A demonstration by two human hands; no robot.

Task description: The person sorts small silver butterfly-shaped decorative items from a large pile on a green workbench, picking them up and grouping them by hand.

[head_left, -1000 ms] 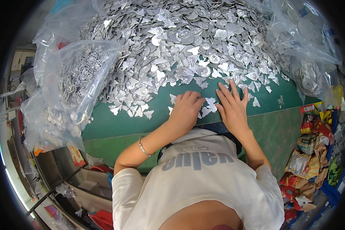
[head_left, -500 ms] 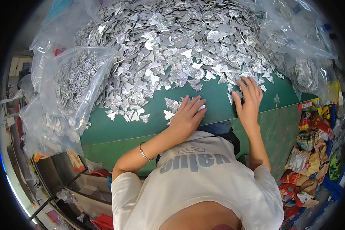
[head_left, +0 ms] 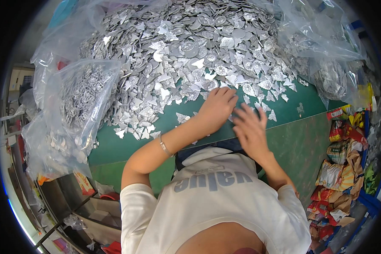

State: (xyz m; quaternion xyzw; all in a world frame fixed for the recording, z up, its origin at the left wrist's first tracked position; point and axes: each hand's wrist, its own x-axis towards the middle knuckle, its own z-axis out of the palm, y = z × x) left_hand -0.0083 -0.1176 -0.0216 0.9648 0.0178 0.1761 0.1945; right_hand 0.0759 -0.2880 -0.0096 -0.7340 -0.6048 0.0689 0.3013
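Note:
A broad heap of flat silver metal charms [head_left: 186, 51], many butterfly-shaped and some round, covers the green tabletop [head_left: 156, 142]. My left hand [head_left: 218, 109] is at the heap's near edge, its fingers curled together; whatever they may hold is hidden. Close by on the right, my right hand [head_left: 250, 130] hovers low over the table edge, slightly smeared by motion, its fingers apart and no piece visible in them. Between the left forearm and the heap lies a loose butterfly charm [head_left: 182, 117]. A few more loose pieces lie beyond the right hand.
A clear plastic bag [head_left: 82, 101] of openwork metal pieces stands at the left. Another clear bag [head_left: 332, 78] with silver pieces lies at the right. Colourful packets [head_left: 338, 169] are stacked beside the table at the right, and a shelf with compartments [head_left: 99, 211] stands at the lower left.
My left hand has moved up and right toward the heap's edge, and its fingers have curled. My right hand has come left and nearer, away from the pieces, beside the left.

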